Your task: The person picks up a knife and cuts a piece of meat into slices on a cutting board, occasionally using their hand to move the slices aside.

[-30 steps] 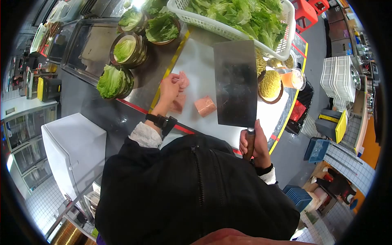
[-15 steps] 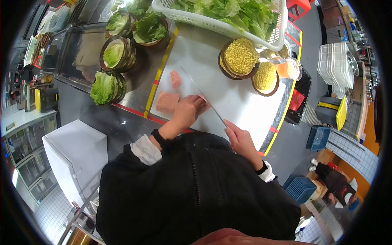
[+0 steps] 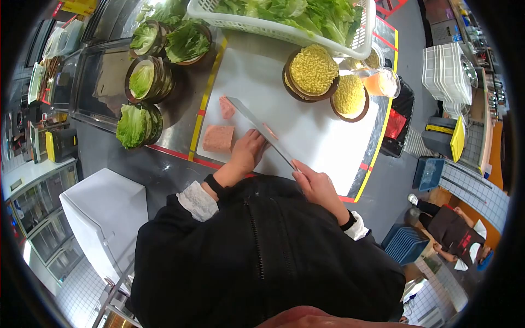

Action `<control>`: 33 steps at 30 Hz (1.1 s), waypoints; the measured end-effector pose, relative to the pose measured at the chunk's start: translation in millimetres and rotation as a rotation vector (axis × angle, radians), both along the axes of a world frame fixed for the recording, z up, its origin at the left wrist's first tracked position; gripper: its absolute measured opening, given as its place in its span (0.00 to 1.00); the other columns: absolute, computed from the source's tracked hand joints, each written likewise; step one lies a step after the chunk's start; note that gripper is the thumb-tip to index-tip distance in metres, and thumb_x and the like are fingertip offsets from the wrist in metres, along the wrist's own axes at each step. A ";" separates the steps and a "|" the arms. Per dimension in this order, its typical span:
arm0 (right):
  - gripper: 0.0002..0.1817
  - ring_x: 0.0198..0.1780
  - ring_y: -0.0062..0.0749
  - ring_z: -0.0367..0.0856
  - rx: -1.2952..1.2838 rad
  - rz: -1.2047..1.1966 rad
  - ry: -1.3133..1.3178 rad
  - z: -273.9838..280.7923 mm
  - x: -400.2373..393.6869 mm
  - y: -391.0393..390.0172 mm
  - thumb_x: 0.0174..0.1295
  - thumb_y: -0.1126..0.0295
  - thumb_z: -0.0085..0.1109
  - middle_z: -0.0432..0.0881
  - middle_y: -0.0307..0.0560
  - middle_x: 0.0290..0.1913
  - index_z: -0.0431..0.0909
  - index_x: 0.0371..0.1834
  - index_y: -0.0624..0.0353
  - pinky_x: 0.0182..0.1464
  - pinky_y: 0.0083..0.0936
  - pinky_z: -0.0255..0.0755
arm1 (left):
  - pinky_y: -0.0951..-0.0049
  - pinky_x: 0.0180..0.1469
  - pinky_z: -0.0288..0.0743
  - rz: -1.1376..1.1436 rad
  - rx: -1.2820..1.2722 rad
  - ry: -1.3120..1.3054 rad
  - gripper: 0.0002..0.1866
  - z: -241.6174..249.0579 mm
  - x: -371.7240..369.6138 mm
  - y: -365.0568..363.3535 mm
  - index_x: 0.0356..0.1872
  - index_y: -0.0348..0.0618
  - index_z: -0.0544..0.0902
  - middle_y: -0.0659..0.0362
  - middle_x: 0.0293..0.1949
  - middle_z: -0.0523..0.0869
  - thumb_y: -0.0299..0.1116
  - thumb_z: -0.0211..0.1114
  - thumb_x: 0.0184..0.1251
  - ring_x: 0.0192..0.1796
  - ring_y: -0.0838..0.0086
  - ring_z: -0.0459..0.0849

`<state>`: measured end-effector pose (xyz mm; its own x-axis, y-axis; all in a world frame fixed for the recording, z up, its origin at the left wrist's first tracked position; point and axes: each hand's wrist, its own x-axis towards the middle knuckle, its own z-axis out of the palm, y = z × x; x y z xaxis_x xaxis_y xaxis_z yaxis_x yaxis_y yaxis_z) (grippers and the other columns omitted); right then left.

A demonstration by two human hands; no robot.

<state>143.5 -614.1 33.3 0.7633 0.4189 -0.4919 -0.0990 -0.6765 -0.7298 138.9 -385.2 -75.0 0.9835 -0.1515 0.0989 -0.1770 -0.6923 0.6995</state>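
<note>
My right hand (image 3: 318,187) grips the handle of a long knife (image 3: 256,126), its blade slanting up and left across the white cutting board (image 3: 311,147). Close on the blade's left side, my left hand (image 3: 248,151) has its fingers bent down and pressed together on a piece of luncheon meat, mostly hidden by the fingers and blade. Beyond the blade shows a thin pink slice (image 3: 270,131). A pink block of luncheon meat (image 3: 218,138) lies left of my left hand. By the knife tip is a smaller pink piece (image 3: 227,107).
A white basket (image 3: 284,30) of lettuce stands at the board's far side. Bowls of noodle cakes (image 3: 314,70) sit at the back right, beside a cup (image 3: 383,83) with orange contents. Stacked bowls of lettuce (image 3: 139,123) stand left. Another person (image 3: 454,229) is at far right.
The knife's blade has turned to show more of its flat side, and it now covers part of the held meat. Both hands stay nearly in place. The view has shifted slightly.
</note>
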 end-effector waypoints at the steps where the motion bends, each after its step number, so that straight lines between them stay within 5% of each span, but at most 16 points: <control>1: 0.21 0.32 0.62 0.83 0.000 -0.001 0.001 -0.4 -0.2 -0.3 0.71 0.54 0.53 0.82 0.61 0.26 0.76 0.59 0.53 0.36 0.45 0.76 | 0.64 0.48 0.79 0.006 -0.009 -0.009 0.15 -0.5 0.1 0.0 0.50 0.52 0.83 0.57 0.51 0.83 0.30 0.66 0.61 0.50 0.59 0.81; 28: 0.21 0.33 0.62 0.82 -0.029 0.021 0.019 -50.9 11.0 4.5 0.73 0.54 0.48 0.82 0.61 0.27 0.77 0.58 0.55 0.38 0.45 0.74 | 0.60 0.47 0.81 0.074 0.132 0.034 0.12 8.7 1.1 -4.8 0.43 0.40 0.82 0.56 0.46 0.85 0.26 0.65 0.57 0.50 0.60 0.83; 31: 0.21 0.24 0.49 0.82 0.111 -0.022 0.034 -57.0 8.1 -7.1 0.74 0.55 0.49 0.81 0.55 0.23 0.77 0.59 0.58 0.31 0.36 0.74 | 0.64 0.47 0.81 0.090 0.117 0.068 0.10 9.6 -0.6 -3.5 0.42 0.40 0.82 0.55 0.47 0.84 0.25 0.64 0.58 0.51 0.59 0.83; 33: 0.20 0.17 0.31 0.77 0.219 -0.191 0.301 -50.9 9.4 -10.9 0.75 0.55 0.48 0.77 0.46 0.18 0.80 0.47 0.62 0.24 0.25 0.71 | 0.67 0.48 0.81 0.167 -0.039 0.197 0.10 16.1 0.0 -0.7 0.44 0.39 0.80 0.54 0.48 0.85 0.25 0.64 0.61 0.52 0.61 0.83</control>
